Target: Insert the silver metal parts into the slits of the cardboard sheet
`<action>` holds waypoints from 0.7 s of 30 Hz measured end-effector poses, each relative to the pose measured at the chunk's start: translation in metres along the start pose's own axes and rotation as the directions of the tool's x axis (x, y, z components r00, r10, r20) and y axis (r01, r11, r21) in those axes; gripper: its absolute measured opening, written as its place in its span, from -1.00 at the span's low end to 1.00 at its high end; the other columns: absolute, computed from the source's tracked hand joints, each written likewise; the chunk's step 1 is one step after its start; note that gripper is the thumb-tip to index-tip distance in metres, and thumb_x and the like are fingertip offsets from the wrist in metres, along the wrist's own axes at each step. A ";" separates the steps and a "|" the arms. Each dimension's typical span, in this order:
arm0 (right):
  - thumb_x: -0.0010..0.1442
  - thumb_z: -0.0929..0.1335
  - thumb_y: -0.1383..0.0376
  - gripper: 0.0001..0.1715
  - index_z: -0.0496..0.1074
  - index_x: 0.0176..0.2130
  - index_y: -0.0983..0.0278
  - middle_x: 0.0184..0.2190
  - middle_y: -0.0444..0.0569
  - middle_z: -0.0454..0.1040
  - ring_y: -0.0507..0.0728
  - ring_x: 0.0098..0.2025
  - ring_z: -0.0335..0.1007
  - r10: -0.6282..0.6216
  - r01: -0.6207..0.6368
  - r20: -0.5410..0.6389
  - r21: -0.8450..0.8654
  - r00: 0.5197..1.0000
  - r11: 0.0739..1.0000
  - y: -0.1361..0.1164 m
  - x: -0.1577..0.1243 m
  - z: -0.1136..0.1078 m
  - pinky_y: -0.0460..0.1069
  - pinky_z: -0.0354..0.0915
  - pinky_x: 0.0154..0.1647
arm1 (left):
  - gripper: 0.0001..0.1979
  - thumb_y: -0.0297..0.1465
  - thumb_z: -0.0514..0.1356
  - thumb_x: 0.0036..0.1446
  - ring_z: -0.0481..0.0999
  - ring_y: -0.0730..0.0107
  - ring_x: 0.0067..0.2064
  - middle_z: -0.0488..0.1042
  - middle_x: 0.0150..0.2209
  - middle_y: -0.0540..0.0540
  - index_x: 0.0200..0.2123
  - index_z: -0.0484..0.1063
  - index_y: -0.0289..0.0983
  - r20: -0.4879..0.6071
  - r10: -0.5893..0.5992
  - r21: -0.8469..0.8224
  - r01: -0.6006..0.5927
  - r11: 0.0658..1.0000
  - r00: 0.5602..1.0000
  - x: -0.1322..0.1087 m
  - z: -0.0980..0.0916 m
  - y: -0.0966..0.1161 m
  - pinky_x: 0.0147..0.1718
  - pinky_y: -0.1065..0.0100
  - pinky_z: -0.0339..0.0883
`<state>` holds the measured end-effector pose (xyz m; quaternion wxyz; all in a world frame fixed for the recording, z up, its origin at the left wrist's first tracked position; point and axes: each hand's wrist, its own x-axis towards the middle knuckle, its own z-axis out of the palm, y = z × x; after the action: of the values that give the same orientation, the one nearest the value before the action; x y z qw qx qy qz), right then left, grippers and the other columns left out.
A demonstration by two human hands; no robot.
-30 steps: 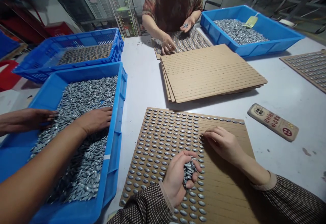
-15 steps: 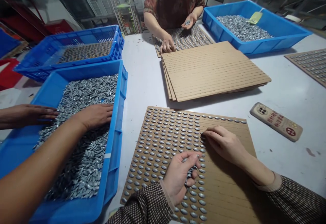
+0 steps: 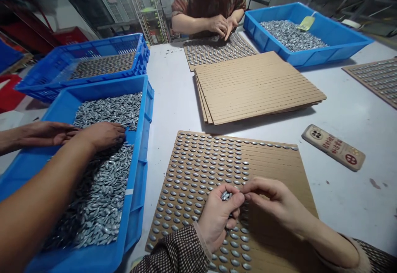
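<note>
Several small grey metal pieces [image 3: 226, 196], pointed oval in shape, lie cupped in my closed left hand [image 3: 217, 215]. My right hand [image 3: 269, 198] meets it at the left thumb, its thumb and forefinger pinched together; whatever is between those fingertips is too small to make out. Both hands are over a slotted cardboard sheet [image 3: 279, 240]. Rows of the same metal pieces sit in the sheet's left part, with one row running along its top edge. Bare slotted cardboard shows on the right, partly under my right forearm.
At left, another person's hands [image 3: 102, 136] reach into a blue bin [image 3: 141, 173] of metal pieces. A stack of cardboard sheets [image 3: 257, 87] lies ahead. Across the table a person [image 3: 211, 4] works over a filled sheet. A phone [image 3: 333, 147] lies right; another blue bin [image 3: 313, 53] stands behind.
My right hand has come down and left from the sheet's upper rows to my left hand. The person across has brought both hands together. The hands in the bin have shifted left.
</note>
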<state>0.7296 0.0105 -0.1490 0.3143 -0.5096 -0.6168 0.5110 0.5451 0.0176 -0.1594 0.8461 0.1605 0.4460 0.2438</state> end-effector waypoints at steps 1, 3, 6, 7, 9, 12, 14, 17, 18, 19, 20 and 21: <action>0.29 0.30 0.25 -0.83 0.49 -0.23 0.21 -0.33 -0.08 0.53 0.07 -0.29 0.45 -0.041 0.039 -0.054 -0.047 0.998 0.998 0.004 0.002 -0.004 -0.06 0.36 -0.27 | -0.69 -0.24 0.32 0.02 0.17 0.70 -0.58 0.28 -0.47 0.08 -0.28 0.31 -0.27 -0.004 -0.008 -0.030 0.008 1.000 1.000 0.000 0.000 0.003 -0.71 0.55 -0.26; 0.28 0.30 0.27 -0.85 0.48 -0.21 0.21 -0.29 -0.05 0.53 0.10 -0.25 0.45 -0.145 0.107 -0.183 -0.201 0.972 0.974 0.015 0.008 -0.015 -0.03 0.37 -0.23 | -0.74 -0.23 0.21 0.11 0.22 0.68 -0.58 0.32 -0.42 0.03 -0.22 0.36 -0.30 -0.021 -0.035 -0.120 0.032 0.992 0.999 0.000 0.001 0.009 -0.72 0.54 -0.25; 0.27 0.31 0.31 -0.87 0.47 -0.20 0.22 -0.27 0.00 0.52 0.13 -0.22 0.45 -0.308 0.166 -0.263 -0.449 0.914 0.878 0.037 0.022 -0.028 0.02 0.38 -0.21 | -0.75 -0.30 0.08 0.15 0.23 0.64 -0.60 0.33 -0.43 0.01 -0.14 0.37 -0.31 -0.041 -0.061 -0.203 0.051 0.978 0.997 0.000 0.001 0.015 -0.74 0.53 -0.24; 0.27 0.30 0.32 -0.86 0.47 -0.19 0.23 -0.26 0.02 0.52 0.14 -0.22 0.44 -0.358 0.190 -0.250 -0.514 0.900 0.836 0.045 0.027 -0.031 0.02 0.38 -0.22 | -0.75 -0.33 0.08 0.14 0.23 0.64 -0.61 0.34 -0.43 0.01 -0.13 0.35 -0.30 -0.041 -0.060 -0.193 0.051 0.980 0.997 -0.001 0.001 0.015 -0.74 0.54 -0.23; 0.29 0.28 0.37 -0.83 0.47 -0.17 0.24 -0.25 0.04 0.51 0.14 -0.22 0.43 -0.437 0.231 -0.208 -0.616 0.875 0.754 0.058 0.035 -0.033 0.03 0.38 -0.21 | -0.77 -0.37 0.08 0.13 0.25 0.62 -0.61 0.37 -0.44 0.00 -0.13 0.32 -0.29 -0.040 -0.058 -0.150 0.052 0.987 0.998 -0.001 0.001 0.013 -0.74 0.55 -0.22; 0.29 0.26 0.42 -0.77 0.47 -0.15 0.25 -0.25 0.04 0.51 0.13 -0.24 0.41 -0.491 0.252 -0.136 -0.725 0.860 0.642 0.069 0.042 -0.032 0.02 0.38 -0.23 | -0.83 -0.37 0.08 0.15 0.25 0.62 -0.61 0.39 -0.44 0.00 -0.17 0.27 -0.25 -0.031 -0.067 -0.099 0.063 0.993 0.997 -0.002 0.002 0.008 -0.73 0.56 -0.22; 0.29 0.25 0.44 -0.75 0.48 -0.14 0.26 -0.26 0.04 0.51 0.14 -0.24 0.39 -0.496 0.255 -0.086 -0.774 0.864 0.579 0.070 0.043 -0.033 0.03 0.37 -0.23 | -0.84 -0.33 0.09 0.17 0.24 0.63 -0.61 0.39 -0.44 0.00 -0.19 0.26 -0.24 -0.014 -0.066 -0.079 0.065 0.995 0.998 -0.002 0.003 0.006 -0.73 0.56 -0.22; 0.28 0.24 0.44 -0.74 0.48 -0.14 0.29 -0.26 0.07 0.51 0.15 -0.22 0.37 -0.490 0.259 -0.028 -0.822 0.871 0.508 0.067 0.041 -0.034 0.04 0.36 -0.22 | -0.80 -0.27 0.12 0.19 0.23 0.65 -0.60 0.39 -0.42 0.00 -0.19 0.27 -0.25 0.014 -0.060 -0.060 0.060 0.996 0.998 -0.001 0.001 0.005 -0.72 0.57 -0.22; 0.28 0.24 0.44 -0.74 0.49 -0.14 0.30 -0.26 0.07 0.50 0.15 -0.22 0.36 -0.484 0.261 -0.011 -0.830 0.875 0.492 0.066 0.040 -0.035 0.04 0.36 -0.22 | -0.79 -0.25 0.14 0.18 0.22 0.66 -0.59 0.38 -0.42 0.01 -0.19 0.27 -0.25 0.022 -0.057 -0.055 0.059 0.997 0.998 -0.001 0.001 0.005 -0.72 0.57 -0.22; 0.28 0.24 0.44 -0.74 0.49 -0.14 0.30 -0.26 0.08 0.50 0.16 -0.23 0.36 -0.475 0.261 0.001 -0.836 0.880 0.482 0.065 0.040 -0.036 0.04 0.36 -0.22 | -0.77 -0.25 0.15 0.18 0.21 0.67 -0.59 0.38 -0.41 0.01 -0.18 0.28 -0.26 0.029 -0.056 -0.048 0.058 0.997 0.998 -0.001 0.000 0.005 -0.72 0.56 -0.22; 0.28 0.23 0.43 -0.73 0.49 -0.15 0.30 -0.26 0.08 0.50 0.16 -0.23 0.36 -0.462 0.259 0.010 -0.839 0.887 0.478 0.065 0.041 -0.037 0.04 0.36 -0.23 | -0.75 -0.24 0.17 0.17 0.20 0.68 -0.59 0.37 -0.41 0.02 -0.17 0.29 -0.26 0.033 -0.057 -0.043 0.058 0.997 0.998 -0.001 -0.001 0.005 -0.72 0.56 -0.22; 0.29 0.23 0.43 -0.72 0.50 -0.15 0.30 -0.26 0.08 0.50 0.16 -0.23 0.36 -0.446 0.255 0.016 -0.838 0.895 0.482 0.065 0.041 -0.037 0.05 0.37 -0.22 | -0.73 -0.23 0.19 0.16 0.19 0.69 -0.59 0.36 -0.42 0.02 -0.16 0.30 -0.27 0.032 -0.059 -0.038 0.060 0.997 0.998 -0.001 -0.002 0.005 -0.71 0.56 -0.22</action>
<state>0.7719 0.0584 -0.2053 0.1993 -0.5079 -0.8374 0.0327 0.5423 0.0211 -0.1577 0.8627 0.1346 0.4328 0.2246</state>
